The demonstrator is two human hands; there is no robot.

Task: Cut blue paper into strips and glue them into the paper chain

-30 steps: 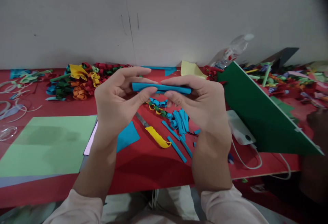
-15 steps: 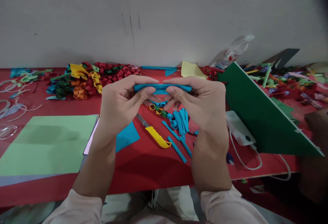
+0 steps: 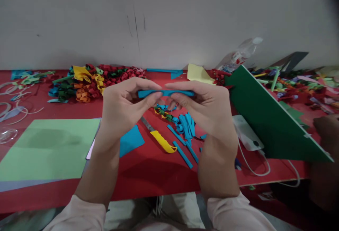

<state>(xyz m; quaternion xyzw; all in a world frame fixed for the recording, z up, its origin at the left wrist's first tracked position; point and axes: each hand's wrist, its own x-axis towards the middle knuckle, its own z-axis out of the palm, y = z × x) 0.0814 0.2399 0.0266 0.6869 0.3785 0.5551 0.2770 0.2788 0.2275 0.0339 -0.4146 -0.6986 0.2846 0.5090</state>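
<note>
A narrow folded blue paper strip [image 3: 166,93] is held level above the table between both hands. My left hand [image 3: 124,105] pinches its left part between thumb and fingers. On the right part, my right hand [image 3: 206,107] has the same kind of pinch, its thumb close to the left one. Beneath the hands lie a yellow-handled knife [image 3: 162,141], several cut blue strips [image 3: 182,154], a bundle of blue strips [image 3: 186,125] and a blue paper sheet [image 3: 131,140], partly behind my left wrist.
Green sheets [image 3: 50,150] lie at left, coloured paper chains [image 3: 87,83] behind. At right a green board [image 3: 272,121] leans over the table [image 3: 159,178], beside a white power bank [image 3: 247,132] and a bottle [image 3: 243,53]. Another person's arm [image 3: 325,132] is at the far right.
The blue strip looks flatter and narrower between the hands, and the lower layer seen before no longer shows. My right hand has shifted slightly left.
</note>
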